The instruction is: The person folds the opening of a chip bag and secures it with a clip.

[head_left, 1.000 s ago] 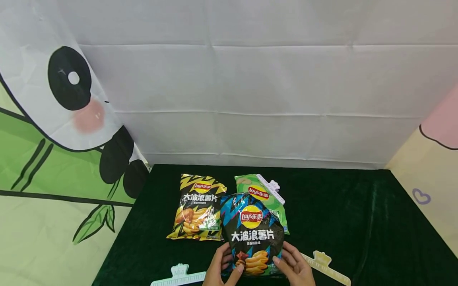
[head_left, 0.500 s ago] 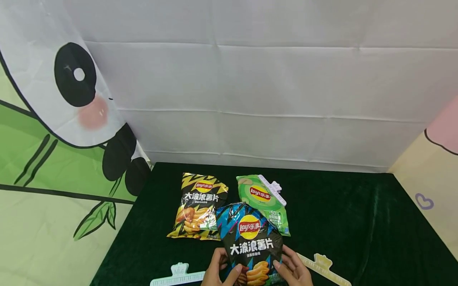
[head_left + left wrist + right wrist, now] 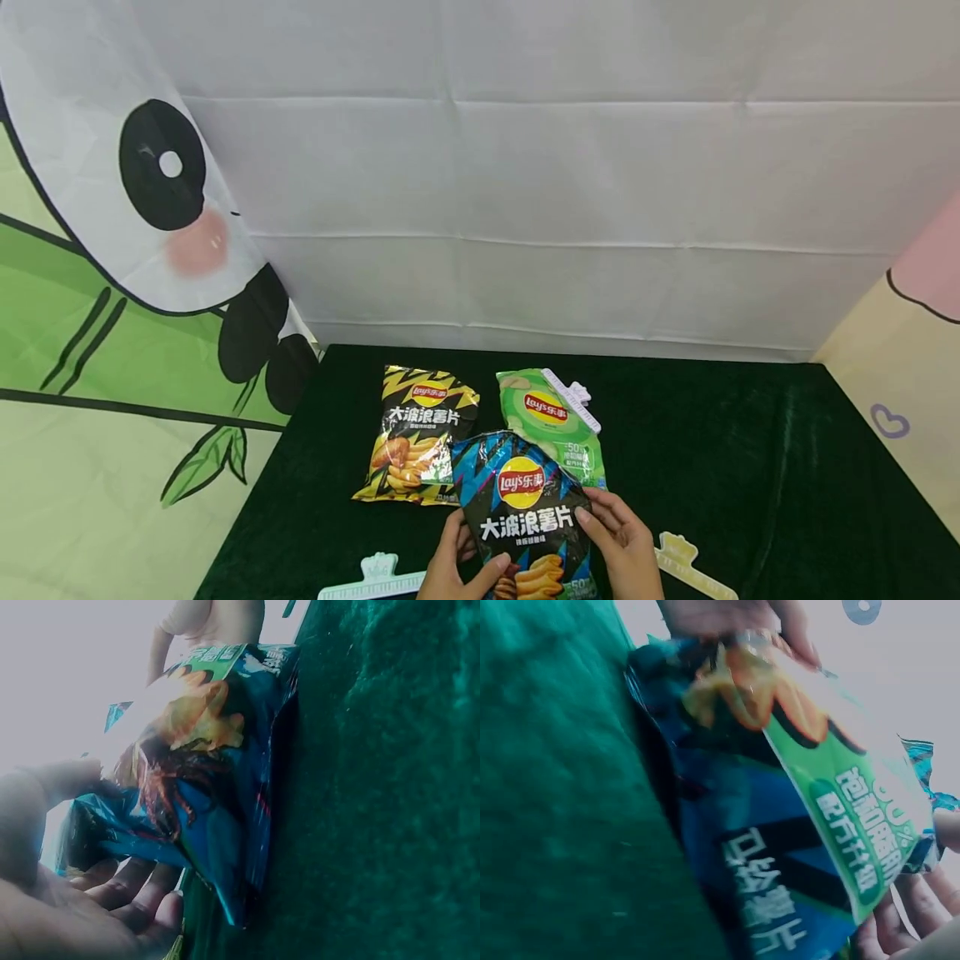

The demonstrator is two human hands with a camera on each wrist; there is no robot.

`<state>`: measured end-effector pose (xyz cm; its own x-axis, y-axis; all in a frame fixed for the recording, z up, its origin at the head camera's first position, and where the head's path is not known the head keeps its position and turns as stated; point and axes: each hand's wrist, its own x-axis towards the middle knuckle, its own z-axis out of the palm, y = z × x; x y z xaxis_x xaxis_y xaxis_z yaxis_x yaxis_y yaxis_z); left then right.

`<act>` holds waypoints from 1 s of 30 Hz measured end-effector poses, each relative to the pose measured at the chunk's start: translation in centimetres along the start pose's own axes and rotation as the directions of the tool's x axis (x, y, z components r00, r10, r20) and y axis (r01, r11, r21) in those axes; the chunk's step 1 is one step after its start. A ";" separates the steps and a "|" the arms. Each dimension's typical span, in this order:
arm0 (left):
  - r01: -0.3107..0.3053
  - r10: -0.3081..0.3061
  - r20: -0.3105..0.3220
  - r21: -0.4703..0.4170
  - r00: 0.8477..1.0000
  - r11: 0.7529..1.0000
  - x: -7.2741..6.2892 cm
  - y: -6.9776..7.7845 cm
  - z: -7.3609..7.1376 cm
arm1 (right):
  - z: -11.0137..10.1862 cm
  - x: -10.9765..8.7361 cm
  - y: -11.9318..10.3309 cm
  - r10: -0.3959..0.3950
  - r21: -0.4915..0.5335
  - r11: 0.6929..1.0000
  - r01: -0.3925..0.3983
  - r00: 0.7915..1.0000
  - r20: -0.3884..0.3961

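Both hands hold a black and blue Lay's chip bag (image 3: 525, 500) at the near middle of the table, its printed front facing up. My left hand (image 3: 456, 568) pinches the lower left side, thumb on the front and fingers behind. On the opposite side, my right hand (image 3: 624, 546) grips the edge higher up, its thumb also on the front. In the left wrist view the same chip bag (image 3: 202, 742) appears tilted above the green cloth. The right wrist view shows the bag's lower corner (image 3: 780, 825), slightly blurred. The bag's bottom edge is cut off in the head view.
A yellow and black chip bag (image 3: 420, 433) lies behind on the left. Beside it is a green chip bag (image 3: 551, 408) with a purple sealing clip (image 3: 572, 400) across its top corner. A pale green clip (image 3: 375, 579) and a yellow clip (image 3: 693, 571) lie near the front.
The black and blue chip bag has come nearer to me, uncovering more of the green bag. My right hand has slid higher along its right side. The left hand keeps its hold.
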<state>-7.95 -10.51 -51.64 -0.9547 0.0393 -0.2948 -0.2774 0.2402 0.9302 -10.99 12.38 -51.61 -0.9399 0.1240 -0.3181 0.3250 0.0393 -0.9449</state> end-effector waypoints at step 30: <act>-0.576 0.511 0.285 0.546 0.811 0.608 5.9 12.5 -3.5 | -1.0 -0.1 -0.7 -0.039 0.050 0.998 0.040 0.999 -0.015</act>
<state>-17.42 -10.63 -41.02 -0.8852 0.4314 0.1743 0.4397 0.6531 0.6165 -11.03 13.31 -50.83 -0.9503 0.1374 -0.2795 0.2814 -0.0059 -0.9596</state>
